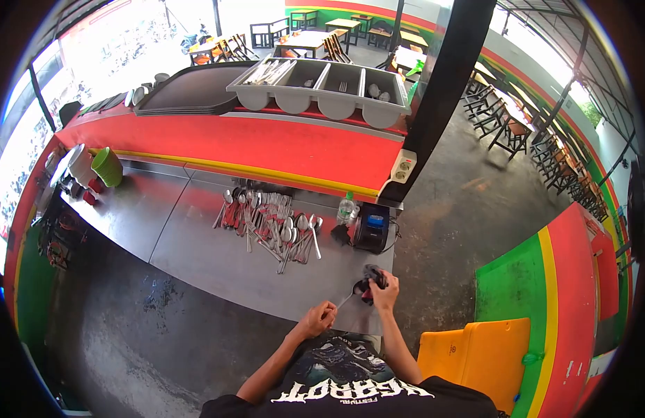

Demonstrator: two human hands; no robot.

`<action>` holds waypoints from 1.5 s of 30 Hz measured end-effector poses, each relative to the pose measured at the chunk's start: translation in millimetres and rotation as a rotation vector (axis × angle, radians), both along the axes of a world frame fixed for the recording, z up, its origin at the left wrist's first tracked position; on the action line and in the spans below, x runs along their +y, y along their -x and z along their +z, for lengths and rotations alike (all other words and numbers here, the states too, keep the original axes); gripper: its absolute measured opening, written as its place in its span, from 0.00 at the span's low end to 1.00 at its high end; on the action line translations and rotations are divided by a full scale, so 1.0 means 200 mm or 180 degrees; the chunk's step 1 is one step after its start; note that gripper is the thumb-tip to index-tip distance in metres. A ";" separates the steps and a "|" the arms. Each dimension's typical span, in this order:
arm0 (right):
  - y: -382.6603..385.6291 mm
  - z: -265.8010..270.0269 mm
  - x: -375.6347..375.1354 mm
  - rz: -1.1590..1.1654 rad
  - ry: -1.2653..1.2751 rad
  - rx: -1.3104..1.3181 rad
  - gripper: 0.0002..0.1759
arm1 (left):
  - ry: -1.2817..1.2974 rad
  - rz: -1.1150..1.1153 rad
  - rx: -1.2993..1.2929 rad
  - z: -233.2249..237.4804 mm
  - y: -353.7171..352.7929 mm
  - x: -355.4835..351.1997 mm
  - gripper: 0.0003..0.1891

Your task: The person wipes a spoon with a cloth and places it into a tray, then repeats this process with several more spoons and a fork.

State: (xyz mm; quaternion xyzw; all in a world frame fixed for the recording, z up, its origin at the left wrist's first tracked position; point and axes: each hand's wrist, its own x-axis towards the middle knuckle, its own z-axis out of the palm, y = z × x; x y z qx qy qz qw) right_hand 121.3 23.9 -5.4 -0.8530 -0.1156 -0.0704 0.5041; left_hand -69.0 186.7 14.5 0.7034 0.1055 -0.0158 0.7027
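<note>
My left hand (pixel 319 319) is closed around the handle end of a spoon (pixel 346 300), just over the near edge of the metal counter (pixel 218 272). A dark cloth (pixel 374 276) is bunched in my right hand (pixel 386 292), pressed around the spoon's head, which is partly hidden by it. Beyond my hands lies a loose heap of spoons and other cutlery (pixel 270 221) on the counter, its handles pointing various ways.
A black device (pixel 371 228) and a clear bottle (pixel 346 208) stand at the counter's right. On the red ledge are a grey cutlery tray (pixel 322 90) and stacked dark trays (pixel 190 87). A green basket (pixel 107 167) stands far left; a yellow box (pixel 475 355) sits right of me.
</note>
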 end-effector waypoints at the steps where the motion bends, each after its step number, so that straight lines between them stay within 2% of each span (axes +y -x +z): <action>1: -0.03 -0.04 -0.03 -0.0174 -0.0017 -0.0056 0.24 | 0.0065 0.0014 0.0020 -0.01 0.01 0.00 0.11; 5: -0.08 -0.10 -0.12 -0.0487 -0.0180 0.0278 0.24 | 0.0255 0.0258 0.0018 -0.09 0.02 0.03 0.12; 9: -0.01 -0.08 -0.16 -0.0046 -0.1128 0.1368 0.25 | 0.0346 0.0532 -0.0003 -0.10 0.00 0.05 0.12; 11: 0.04 -0.03 -0.16 0.0751 -0.1209 0.1564 0.26 | 0.0377 0.0561 0.0066 -0.10 -0.02 0.06 0.12; 13: 0.12 0.04 -0.14 0.1543 -0.1280 0.1740 0.27 | 0.0382 0.0505 0.0178 -0.08 -0.04 0.06 0.13; 16: 0.23 0.09 -0.05 0.2036 -0.1947 0.2567 0.26 | -0.0229 -0.0275 0.0639 -0.07 -0.09 0.07 0.12; 19: 0.28 0.05 0.00 0.1953 -0.2201 0.2957 0.26 | -0.0144 -0.0435 0.0272 -0.05 -0.11 0.04 0.11; 20: 0.28 0.02 0.00 0.1900 -0.2206 0.2911 0.22 | -0.0319 -0.0427 0.0263 -0.05 -0.11 0.05 0.11; 22: 0.27 0.08 0.01 0.1846 -0.2058 0.2884 0.20 | -0.0676 -0.0385 0.0245 0.02 -0.12 0.06 0.11; 25: 0.26 0.13 0.04 0.1948 -0.1852 0.2791 0.19 | -0.1580 -0.0314 -0.0034 0.00 -0.12 0.03 0.13; 28: 0.24 0.11 0.06 0.2086 -0.1732 0.2696 0.19 | -0.1699 -0.0280 0.0508 0.06 -0.11 0.00 0.15; 35: 0.25 0.15 0.18 0.1811 -0.2055 0.2510 0.20 | -0.1654 0.0395 0.0122 -0.06 -0.12 0.03 0.14; 40: 0.27 0.12 0.21 0.1555 -0.1563 0.1626 0.20 | -0.1315 0.1032 -0.0211 0.00 -0.13 0.04 0.11; 43: 0.29 0.11 0.20 0.1443 -0.1309 0.1130 0.22 | -0.0537 0.0885 0.0148 0.05 -0.14 0.06 0.12; 45: 0.29 0.18 0.19 0.1558 -0.1036 0.0741 0.23 | -0.0409 0.1023 0.0350 0.05 -0.15 0.07 0.12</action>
